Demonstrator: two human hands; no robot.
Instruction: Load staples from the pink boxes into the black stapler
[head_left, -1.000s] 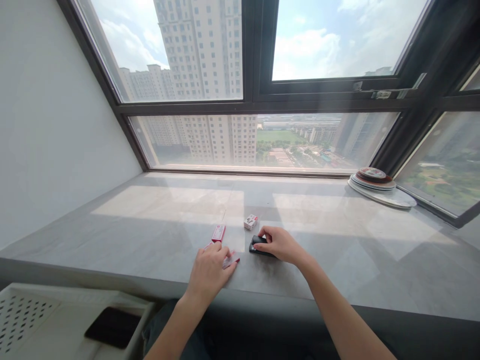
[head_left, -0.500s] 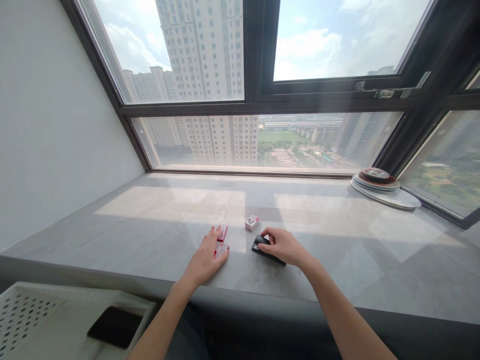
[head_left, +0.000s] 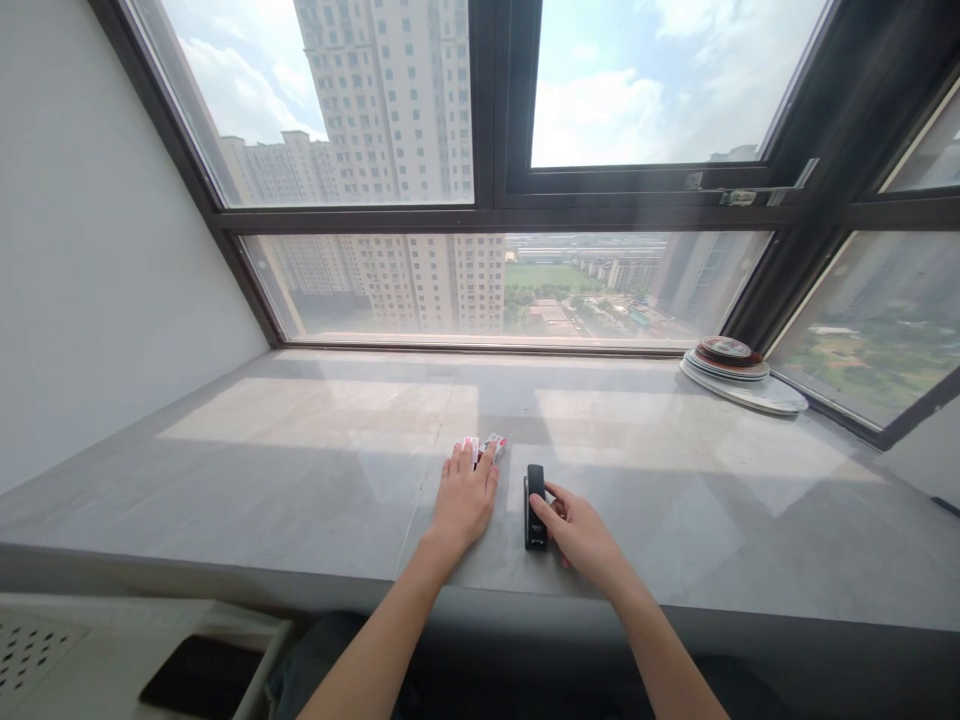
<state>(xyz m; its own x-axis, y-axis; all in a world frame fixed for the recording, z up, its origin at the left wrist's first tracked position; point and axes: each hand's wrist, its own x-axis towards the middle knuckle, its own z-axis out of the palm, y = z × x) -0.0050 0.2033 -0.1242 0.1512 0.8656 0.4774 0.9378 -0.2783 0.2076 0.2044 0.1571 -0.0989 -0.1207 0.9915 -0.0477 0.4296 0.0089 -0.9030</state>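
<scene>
A black stapler (head_left: 535, 525) lies lengthwise on the grey windowsill, pointing away from me. My right hand (head_left: 586, 540) grips it from the right side, the thumb on top. To its left, my left hand (head_left: 461, 502) lies palm down with fingers stretched out over small red-and-white boxes. One box (head_left: 471, 443) shows past the middle fingertips, and another box (head_left: 496, 441) sits beside it at the index finger. The hand covers part of both boxes, and anything under the palm is hidden.
A stack of plates (head_left: 739, 375) stands at the right by the window frame. Below the sill's front edge at left is a white plastic basket (head_left: 67, 670) with a dark flat object (head_left: 201, 676) on it. Windows (head_left: 510, 290) rise behind the sill.
My left hand has moved right and forward, bringing its boxes up against the lone box. My right hand has turned the stapler from a slant to pointing straight ahead. The view has shifted slightly.
</scene>
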